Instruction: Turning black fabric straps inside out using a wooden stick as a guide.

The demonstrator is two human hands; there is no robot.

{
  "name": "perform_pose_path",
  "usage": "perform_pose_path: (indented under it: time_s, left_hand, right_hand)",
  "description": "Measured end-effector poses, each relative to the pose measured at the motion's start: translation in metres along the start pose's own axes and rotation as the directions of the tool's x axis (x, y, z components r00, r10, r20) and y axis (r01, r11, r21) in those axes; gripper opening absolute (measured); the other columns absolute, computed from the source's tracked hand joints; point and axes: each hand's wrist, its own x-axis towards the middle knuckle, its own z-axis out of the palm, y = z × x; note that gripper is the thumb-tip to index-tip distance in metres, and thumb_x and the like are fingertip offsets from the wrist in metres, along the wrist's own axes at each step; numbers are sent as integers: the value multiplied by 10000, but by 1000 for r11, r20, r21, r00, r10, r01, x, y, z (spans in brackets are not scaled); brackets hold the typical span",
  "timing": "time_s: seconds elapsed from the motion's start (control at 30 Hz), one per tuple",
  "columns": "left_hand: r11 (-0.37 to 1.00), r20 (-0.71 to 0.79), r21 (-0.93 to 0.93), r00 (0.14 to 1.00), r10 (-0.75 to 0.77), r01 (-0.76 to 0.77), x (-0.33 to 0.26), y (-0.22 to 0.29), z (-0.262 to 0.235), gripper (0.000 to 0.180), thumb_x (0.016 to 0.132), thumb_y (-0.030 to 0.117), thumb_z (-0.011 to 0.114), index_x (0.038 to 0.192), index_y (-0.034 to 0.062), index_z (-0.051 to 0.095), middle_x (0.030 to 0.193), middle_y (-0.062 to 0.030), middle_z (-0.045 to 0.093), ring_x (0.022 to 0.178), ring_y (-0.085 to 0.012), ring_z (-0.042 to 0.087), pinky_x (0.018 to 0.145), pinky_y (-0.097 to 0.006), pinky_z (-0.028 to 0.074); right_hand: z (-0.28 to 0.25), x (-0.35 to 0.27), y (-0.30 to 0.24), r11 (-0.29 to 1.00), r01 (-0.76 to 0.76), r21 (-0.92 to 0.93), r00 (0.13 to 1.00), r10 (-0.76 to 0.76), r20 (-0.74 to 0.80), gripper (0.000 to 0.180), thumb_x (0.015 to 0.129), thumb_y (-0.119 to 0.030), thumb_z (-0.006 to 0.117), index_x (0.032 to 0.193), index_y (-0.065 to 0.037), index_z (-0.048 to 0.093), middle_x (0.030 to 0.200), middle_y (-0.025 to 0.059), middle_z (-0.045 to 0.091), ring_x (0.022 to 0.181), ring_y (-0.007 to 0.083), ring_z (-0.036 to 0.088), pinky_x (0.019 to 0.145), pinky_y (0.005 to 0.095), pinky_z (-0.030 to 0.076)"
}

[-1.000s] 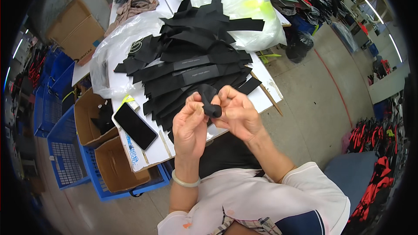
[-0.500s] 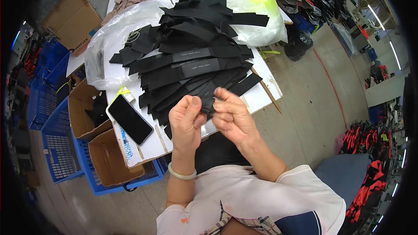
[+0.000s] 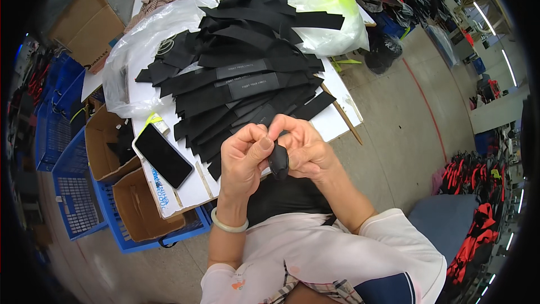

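Close in front of my body, my left hand (image 3: 244, 153) and my right hand (image 3: 308, 149) meet with their fingertips pinched together. Between them is a small folded black fabric piece (image 3: 278, 162), which bulges below the fingers; its exact kind cannot be made out. Both hands are closed on it, and the fingers cover part of it. Just beyond them lies a spread pile of black fabric strips (image 3: 225, 106), some with dark grey printed patches (image 3: 246, 86). The pile rests on a white table (image 3: 346, 98).
A black-screened phone (image 3: 164, 156) lies at the table's left edge. Clear plastic bags (image 3: 126, 67) flank the pile. A wooden stick (image 3: 349, 121) projects past the right edge. Cardboard boxes (image 3: 140, 202) sit in blue crates (image 3: 73, 197) at the left.
My hands have turned and drawn closer together, bringing the black fabric piece lower and nearer to me. It now hangs below my fingertips. The view has shifted slightly.
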Motion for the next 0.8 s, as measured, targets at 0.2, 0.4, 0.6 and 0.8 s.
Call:
perform_pose_path:
  time_s: [0.2, 0.4, 0.6, 0.8]
  left_hand:
    - [996, -40, -36, 996, -79, 77, 1, 0, -5, 145, 899, 123, 600, 820, 22, 533, 735, 11, 486, 594, -42, 448, 486, -176, 365]
    - [989, -10, 114, 995, 98, -96, -4, 11, 1, 275, 871, 126, 639, 1055, -46, 528, 941, -82, 537, 716, -142, 597, 613, -255, 535]
    - [907, 126, 344, 970, 210, -241, -11, 7, -15, 313, 841, -4, 615, 1149, -53, 588, 1028, -137, 554, 778, -180, 627, 695, -277, 568]
    - [297, 259, 857, 851, 458, -421, -12, 0, -10, 347, 784, -101, 595, 1125, -36, 607, 945, -147, 619, 723, -186, 652, 621, -267, 560]
  right_hand:
    - [3, 5, -1, 985, 106, -136, 955, -139, -263, 155, 822, 47, 603, 970, 62, 557, 737, 169, 648, 503, 193, 625, 452, 259, 515]
    - [4, 5, -4, 969, 82, -234, 913, -167, -372, 120, 802, 32, 652, 908, 23, 598, 733, 158, 650, 583, 192, 650, 561, 264, 552]
    - [2, 7, 7, 985, 138, -107, 889, -171, -425, 105, 796, 50, 651, 874, 6, 597, 741, 138, 648, 617, 169, 650, 528, 242, 532]
    - [4, 11, 9, 966, 208, -156, 856, -257, -448, 124, 782, 78, 648, 837, -12, 583, 764, 113, 637, 608, 146, 645, 422, 187, 462]
